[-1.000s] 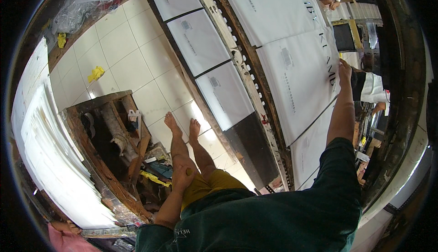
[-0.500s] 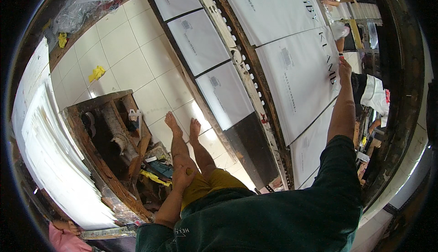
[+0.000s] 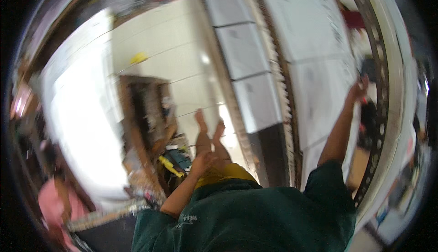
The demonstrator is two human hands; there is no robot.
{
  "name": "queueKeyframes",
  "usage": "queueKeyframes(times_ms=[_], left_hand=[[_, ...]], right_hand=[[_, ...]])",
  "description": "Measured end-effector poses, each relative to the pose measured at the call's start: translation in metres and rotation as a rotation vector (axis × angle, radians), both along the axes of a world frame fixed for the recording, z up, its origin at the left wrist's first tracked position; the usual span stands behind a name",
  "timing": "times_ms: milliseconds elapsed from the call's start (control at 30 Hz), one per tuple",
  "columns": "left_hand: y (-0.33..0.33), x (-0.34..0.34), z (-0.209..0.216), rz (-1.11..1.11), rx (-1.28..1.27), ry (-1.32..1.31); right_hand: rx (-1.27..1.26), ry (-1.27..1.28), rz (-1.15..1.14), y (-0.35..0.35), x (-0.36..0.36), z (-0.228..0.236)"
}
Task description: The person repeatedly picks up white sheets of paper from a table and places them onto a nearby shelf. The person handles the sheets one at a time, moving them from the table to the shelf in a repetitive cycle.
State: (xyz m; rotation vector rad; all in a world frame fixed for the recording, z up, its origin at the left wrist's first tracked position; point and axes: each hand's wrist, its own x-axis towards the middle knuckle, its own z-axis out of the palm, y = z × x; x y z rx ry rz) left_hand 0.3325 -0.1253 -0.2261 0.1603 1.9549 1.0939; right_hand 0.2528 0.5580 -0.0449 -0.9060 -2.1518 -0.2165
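My right arm stretches forward over the far-right side of a long row of large printed white sheets. At their outer edge is my right hand, its fingers raised and smeared by motion, so whether anything is in them cannot be made out. My left hand rests on my leg above the yellow shorts, nothing visible in it. Left of the large sheets runs a row of smaller printed white sheets in dark-edged places. The whole picture is blurred.
On the left a big stack of white sheets lies beside an open wooden frame with tools. A yellow scrap lies on the tiled floor. A person in pink is at lower left. A perforated metal rail curves along the right.
My view has swung, so the scene sits farther right and is smeared. My right hand has shifted slightly nearer, its fingers now raised; my left hand stays on my leg.
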Motion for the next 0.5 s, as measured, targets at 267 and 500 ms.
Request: queueKeyframes(times_ms=[267,500], left_hand=[[0.016,-0.111,0.188,0.702,0.542,0.123],[-0.045,-0.192,0.225,1.262,0.967,0.271]], right_hand=[[-1.033,0.37,0.785,-0.321,-0.136,0.028],[-1.476,-0.903,1.087,-0.432,-0.137,-0.029]])
